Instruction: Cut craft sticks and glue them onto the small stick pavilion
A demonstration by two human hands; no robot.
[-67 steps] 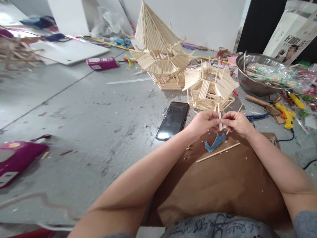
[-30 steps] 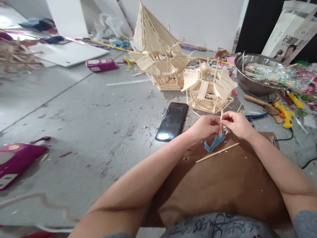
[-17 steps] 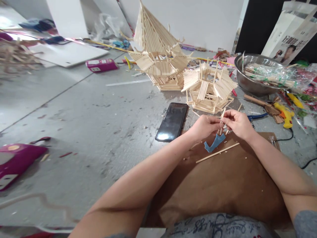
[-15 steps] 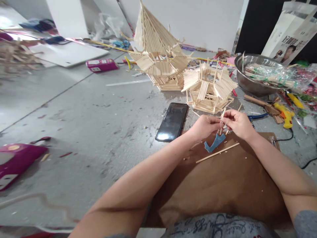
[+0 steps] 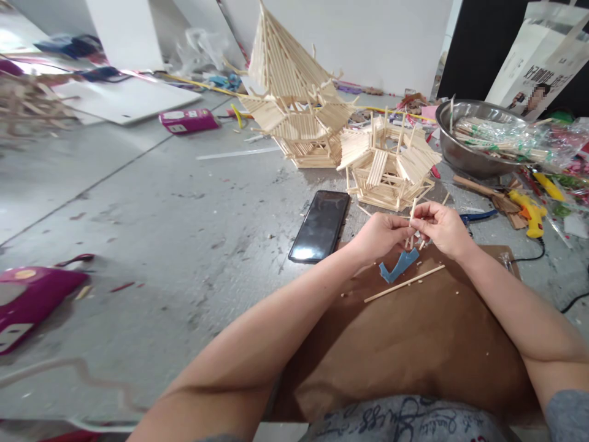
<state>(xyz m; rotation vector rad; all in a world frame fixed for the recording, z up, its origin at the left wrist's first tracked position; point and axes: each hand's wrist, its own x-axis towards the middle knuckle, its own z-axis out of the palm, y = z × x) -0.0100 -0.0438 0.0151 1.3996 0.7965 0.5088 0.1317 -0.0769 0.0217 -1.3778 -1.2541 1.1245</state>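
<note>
Short wooden sticks (image 5: 413, 212) stand between my two hands, close together above the brown board (image 5: 405, 344). My left hand (image 5: 384, 234) pinches them from the left, its fingers closed. From the right, my right hand (image 5: 439, 226) grips the same sticks with thumb and fingertips. Just below the fingers lies a blue angled piece (image 5: 399, 266), and a single longer wooden stick (image 5: 405, 283) rests on the board. Beyond my hands stands a small open-topped stick pavilion (image 5: 389, 162). Part of the sticks is hidden by my fingers.
Left of my hands lies a phone (image 5: 319, 226). A taller stick pagoda (image 5: 294, 92) stands behind. On the right are a metal bowl (image 5: 483, 162) of sticks, a yellow glue gun (image 5: 529, 212) and blue-handled pliers (image 5: 479, 217). Purple packages (image 5: 189, 121) lie to the left.
The upright stick between my fingers has shifted very slightly and stands a little straighter. My hands stay in almost the same place.
</note>
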